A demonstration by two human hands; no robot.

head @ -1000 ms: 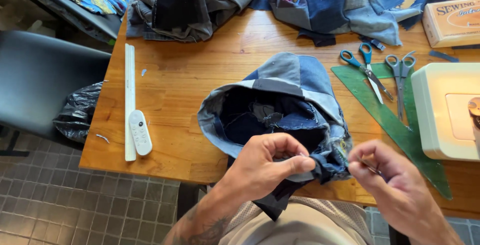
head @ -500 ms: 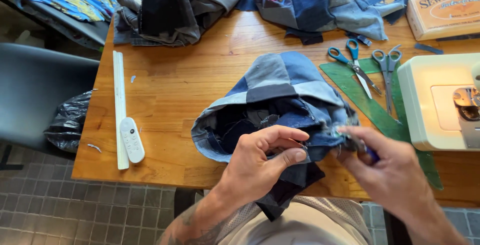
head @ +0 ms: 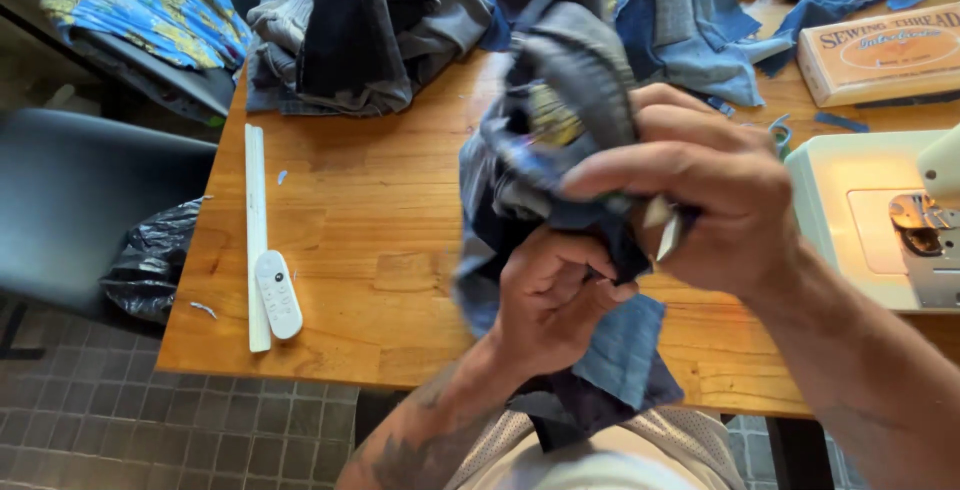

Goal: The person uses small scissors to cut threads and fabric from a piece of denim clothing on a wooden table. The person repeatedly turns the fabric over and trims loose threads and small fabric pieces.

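Observation:
A patchwork denim piece (head: 560, 120) in blues and greys is lifted off the wooden table (head: 370, 240) toward the camera, bunched up. My left hand (head: 550, 295) grips it from below, fingers curled into the cloth. My right hand (head: 700, 195) clutches its upper right part, and a small pale object sticks out between those fingers. The cloth's lower end hangs over the table's near edge.
A white ruler (head: 256, 235) and a white remote (head: 277, 293) lie at the left. A cream sewing machine (head: 880, 220) stands at the right, a cardboard box (head: 880, 50) behind it. Heaps of denim (head: 360, 25) cover the far side. A dark chair (head: 90, 210) sits left.
The denim piece lay on the table before; both hands have now raised it up close to the camera and bunched it. It now hides the scissors and the green mat.

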